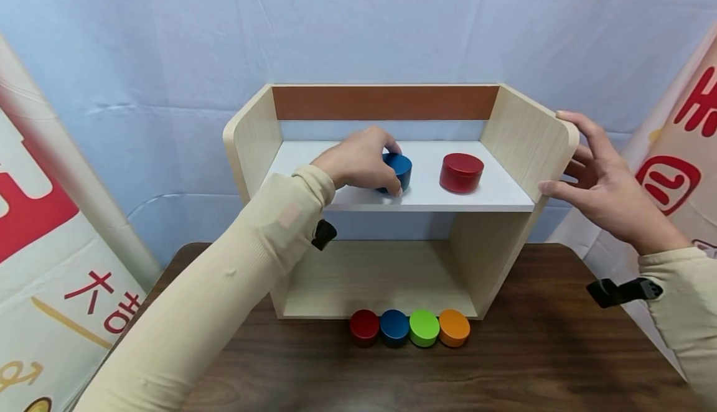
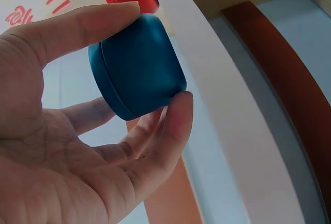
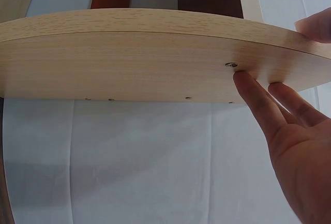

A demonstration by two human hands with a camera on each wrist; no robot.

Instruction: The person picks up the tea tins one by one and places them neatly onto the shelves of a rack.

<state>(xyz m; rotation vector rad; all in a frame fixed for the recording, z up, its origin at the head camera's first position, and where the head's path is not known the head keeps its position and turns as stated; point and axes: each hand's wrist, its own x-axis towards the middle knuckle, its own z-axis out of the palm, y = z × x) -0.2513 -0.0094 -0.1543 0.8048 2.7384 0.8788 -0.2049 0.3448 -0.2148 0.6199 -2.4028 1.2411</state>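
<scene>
My left hand [image 1: 361, 160] reaches over the white upper board of a small wooden shelf unit [image 1: 403, 206]. Its thumb and fingers pinch a round blue tin [image 2: 139, 66], which has a lid seam round its side. In the head view the tin is partly hidden by the hand, low over the board. A round red tin [image 1: 462, 173] stands to its right on the same board. At the far right, my right hand [image 1: 607, 185] holds the unit's right side panel [image 3: 155, 53], with the thumb at its edge and fingertips against the outer face.
Before the unit, a row of small round tins stands on the dark wooden table [image 1: 538, 350]: red [image 1: 365, 328], blue [image 1: 394, 328], green [image 1: 424, 328] and orange [image 1: 454, 328]. A brown strip [image 1: 386, 103] spans the unit's back. Pale cloth [image 1: 358, 26] hangs behind.
</scene>
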